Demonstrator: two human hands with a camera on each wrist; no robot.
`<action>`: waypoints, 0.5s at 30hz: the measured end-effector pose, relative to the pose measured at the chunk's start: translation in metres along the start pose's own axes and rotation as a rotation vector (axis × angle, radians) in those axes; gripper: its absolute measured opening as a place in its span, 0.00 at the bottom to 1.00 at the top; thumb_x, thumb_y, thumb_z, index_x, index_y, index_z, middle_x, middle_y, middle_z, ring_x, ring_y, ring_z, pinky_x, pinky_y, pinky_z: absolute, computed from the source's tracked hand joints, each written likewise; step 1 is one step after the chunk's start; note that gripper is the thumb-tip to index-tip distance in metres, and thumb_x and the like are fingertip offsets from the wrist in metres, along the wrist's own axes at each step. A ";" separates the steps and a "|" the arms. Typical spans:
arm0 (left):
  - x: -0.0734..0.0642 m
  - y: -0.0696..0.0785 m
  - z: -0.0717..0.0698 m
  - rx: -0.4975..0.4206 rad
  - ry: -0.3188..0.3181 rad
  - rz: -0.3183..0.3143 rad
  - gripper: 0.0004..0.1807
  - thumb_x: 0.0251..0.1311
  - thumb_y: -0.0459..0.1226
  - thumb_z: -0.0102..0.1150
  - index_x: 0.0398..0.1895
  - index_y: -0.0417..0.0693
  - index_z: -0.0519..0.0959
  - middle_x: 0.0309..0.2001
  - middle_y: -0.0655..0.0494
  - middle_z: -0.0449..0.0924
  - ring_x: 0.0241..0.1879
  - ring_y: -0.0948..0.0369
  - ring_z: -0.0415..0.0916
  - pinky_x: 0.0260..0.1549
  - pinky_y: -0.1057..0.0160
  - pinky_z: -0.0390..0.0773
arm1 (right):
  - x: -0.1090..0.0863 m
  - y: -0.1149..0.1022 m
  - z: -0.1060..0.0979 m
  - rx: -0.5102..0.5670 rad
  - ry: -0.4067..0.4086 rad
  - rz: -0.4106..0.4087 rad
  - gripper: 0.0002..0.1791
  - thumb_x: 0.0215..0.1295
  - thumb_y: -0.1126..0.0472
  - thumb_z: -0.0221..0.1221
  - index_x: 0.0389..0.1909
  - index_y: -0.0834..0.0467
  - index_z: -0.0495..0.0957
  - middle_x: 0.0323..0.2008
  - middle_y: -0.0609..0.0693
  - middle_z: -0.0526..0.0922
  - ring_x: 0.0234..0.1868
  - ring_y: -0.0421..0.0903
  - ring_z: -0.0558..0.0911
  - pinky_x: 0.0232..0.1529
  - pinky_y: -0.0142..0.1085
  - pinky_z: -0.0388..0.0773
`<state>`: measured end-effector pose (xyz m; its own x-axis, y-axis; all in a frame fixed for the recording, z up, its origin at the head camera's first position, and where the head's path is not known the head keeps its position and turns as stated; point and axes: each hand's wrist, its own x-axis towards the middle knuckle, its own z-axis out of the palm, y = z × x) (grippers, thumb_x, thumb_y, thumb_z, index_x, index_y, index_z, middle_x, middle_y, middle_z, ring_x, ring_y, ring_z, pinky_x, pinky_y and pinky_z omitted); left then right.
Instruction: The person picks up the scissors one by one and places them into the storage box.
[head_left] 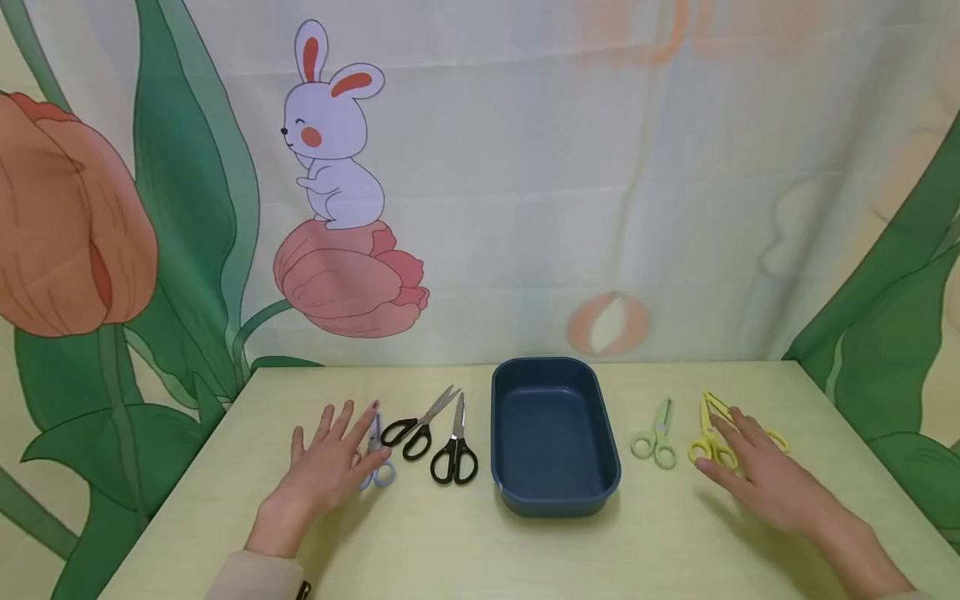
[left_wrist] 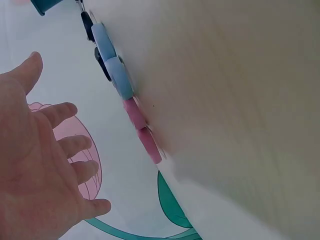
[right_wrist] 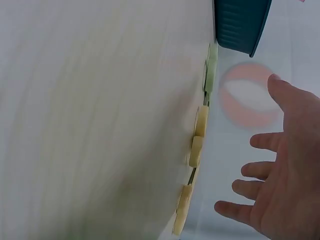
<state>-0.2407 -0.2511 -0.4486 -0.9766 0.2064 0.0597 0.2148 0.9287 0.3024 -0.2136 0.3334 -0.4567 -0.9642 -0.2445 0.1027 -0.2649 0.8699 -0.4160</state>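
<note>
My left hand [head_left: 322, 475] hovers with spread fingers over the left side of the table, holding nothing. Beneath it lie blue-handled scissors [head_left: 384, 473], partly covered, and pink-handled scissors [left_wrist: 149, 145], mostly hidden in the head view. Two black-handled scissors [head_left: 454, 462] rest just right of them, blades pointing away. On the other side, my right hand [head_left: 772, 479] is spread above yellow scissors [head_left: 702, 450], also without anything in it. A second yellow handle [head_left: 782, 442] shows beyond its fingers. Light green scissors [head_left: 664, 455] lie to the left of that hand.
A deep blue rectangular box [head_left: 555, 506] stands mid-table between the two groups of scissors. Behind the pale table [head_left: 450, 558] hangs a curtain [head_left: 495, 208] printed with a rabbit and tulips, meeting the table's back edge.
</note>
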 end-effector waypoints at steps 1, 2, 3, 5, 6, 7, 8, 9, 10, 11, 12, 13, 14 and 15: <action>0.001 0.001 0.000 0.000 0.000 0.000 0.44 0.73 0.66 0.41 0.83 0.54 0.51 0.80 0.35 0.43 0.78 0.34 0.33 0.63 0.21 0.30 | 0.001 -0.002 -0.001 0.009 0.004 -0.002 0.45 0.76 0.37 0.53 0.78 0.66 0.55 0.77 0.74 0.48 0.74 0.76 0.52 0.61 0.74 0.58; 0.001 0.001 0.000 0.001 -0.002 0.001 0.44 0.73 0.65 0.42 0.83 0.53 0.52 0.80 0.35 0.43 0.78 0.34 0.33 0.63 0.21 0.30 | 0.002 -0.004 -0.001 0.011 0.007 -0.004 0.45 0.76 0.37 0.53 0.78 0.66 0.57 0.76 0.73 0.49 0.73 0.75 0.54 0.61 0.74 0.59; 0.002 0.002 0.000 0.002 -0.006 0.003 0.44 0.74 0.65 0.43 0.83 0.52 0.52 0.80 0.35 0.43 0.78 0.34 0.33 0.63 0.21 0.30 | 0.003 -0.007 -0.001 0.012 0.012 -0.005 0.43 0.76 0.37 0.52 0.77 0.66 0.59 0.76 0.73 0.52 0.72 0.75 0.56 0.61 0.73 0.60; 0.003 0.003 0.001 0.007 -0.016 0.005 0.43 0.74 0.64 0.44 0.82 0.49 0.55 0.80 0.34 0.42 0.78 0.34 0.33 0.63 0.21 0.30 | 0.005 -0.010 0.000 0.015 0.034 -0.017 0.40 0.77 0.38 0.52 0.74 0.67 0.64 0.73 0.73 0.59 0.71 0.74 0.61 0.61 0.71 0.62; 0.004 0.004 0.001 0.007 -0.021 0.006 0.43 0.74 0.63 0.45 0.81 0.48 0.57 0.80 0.34 0.42 0.78 0.33 0.33 0.63 0.21 0.30 | 0.006 -0.012 0.000 0.018 0.046 -0.026 0.39 0.78 0.39 0.51 0.72 0.67 0.66 0.72 0.72 0.63 0.70 0.73 0.64 0.61 0.70 0.64; 0.004 0.005 0.002 0.003 -0.028 0.005 0.43 0.74 0.63 0.46 0.81 0.47 0.58 0.80 0.34 0.42 0.78 0.33 0.33 0.64 0.21 0.30 | 0.007 -0.013 0.001 0.021 0.059 -0.033 0.37 0.78 0.40 0.51 0.70 0.67 0.69 0.69 0.70 0.67 0.68 0.71 0.67 0.61 0.69 0.66; 0.004 0.006 0.002 0.001 -0.034 0.005 0.42 0.74 0.63 0.46 0.80 0.46 0.60 0.80 0.34 0.42 0.78 0.33 0.34 0.64 0.22 0.30 | 0.008 -0.015 0.002 0.025 0.071 -0.044 0.34 0.78 0.41 0.52 0.68 0.66 0.72 0.66 0.69 0.72 0.66 0.70 0.71 0.60 0.67 0.68; 0.004 0.007 0.002 -0.001 -0.040 0.005 0.42 0.74 0.62 0.47 0.79 0.46 0.61 0.80 0.34 0.42 0.78 0.33 0.34 0.64 0.22 0.30 | 0.009 -0.016 0.004 0.033 0.081 -0.051 0.32 0.79 0.42 0.52 0.66 0.66 0.74 0.63 0.66 0.76 0.63 0.67 0.74 0.58 0.64 0.71; 0.004 0.008 0.002 -0.003 -0.044 0.006 0.41 0.74 0.61 0.48 0.79 0.45 0.62 0.80 0.33 0.43 0.77 0.33 0.35 0.64 0.22 0.31 | 0.010 -0.017 0.005 0.039 0.089 -0.062 0.29 0.79 0.44 0.53 0.63 0.66 0.76 0.60 0.63 0.79 0.60 0.64 0.78 0.56 0.61 0.74; 0.004 0.010 0.002 -0.007 -0.046 0.010 0.40 0.74 0.60 0.49 0.78 0.45 0.63 0.80 0.33 0.44 0.77 0.33 0.36 0.65 0.22 0.31 | 0.011 -0.019 0.006 0.050 0.093 -0.065 0.28 0.79 0.46 0.54 0.61 0.66 0.77 0.57 0.61 0.82 0.56 0.61 0.81 0.53 0.59 0.77; 0.005 0.011 0.002 -0.013 -0.044 0.017 0.38 0.74 0.59 0.51 0.77 0.45 0.64 0.79 0.33 0.45 0.77 0.33 0.38 0.65 0.23 0.32 | 0.013 -0.021 0.007 0.061 0.090 -0.066 0.26 0.79 0.46 0.54 0.60 0.65 0.78 0.54 0.58 0.84 0.53 0.58 0.83 0.51 0.57 0.79; 0.005 0.012 0.002 -0.013 -0.041 0.025 0.37 0.74 0.57 0.52 0.77 0.45 0.66 0.79 0.33 0.47 0.77 0.33 0.40 0.65 0.23 0.33 | 0.014 -0.022 0.008 0.071 0.087 -0.065 0.25 0.79 0.47 0.55 0.59 0.65 0.79 0.52 0.55 0.85 0.49 0.54 0.84 0.48 0.54 0.80; 0.005 0.014 0.002 -0.011 -0.035 0.036 0.36 0.74 0.56 0.53 0.76 0.45 0.67 0.79 0.33 0.48 0.77 0.33 0.42 0.65 0.23 0.35 | 0.015 -0.024 0.008 0.086 0.081 -0.068 0.23 0.78 0.48 0.56 0.58 0.64 0.80 0.50 0.53 0.86 0.47 0.51 0.84 0.46 0.51 0.81; 0.005 0.015 0.002 -0.010 -0.029 0.046 0.35 0.73 0.55 0.54 0.75 0.45 0.68 0.79 0.34 0.50 0.76 0.33 0.44 0.65 0.23 0.36 | 0.016 -0.027 0.009 0.102 0.073 -0.068 0.23 0.78 0.49 0.56 0.57 0.64 0.80 0.48 0.51 0.86 0.45 0.48 0.84 0.45 0.49 0.81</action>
<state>-0.2423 -0.2351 -0.4459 -0.9652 0.2576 0.0462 0.2590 0.9149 0.3095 -0.2220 0.3025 -0.4520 -0.9435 -0.2660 0.1978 -0.3304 0.8036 -0.4951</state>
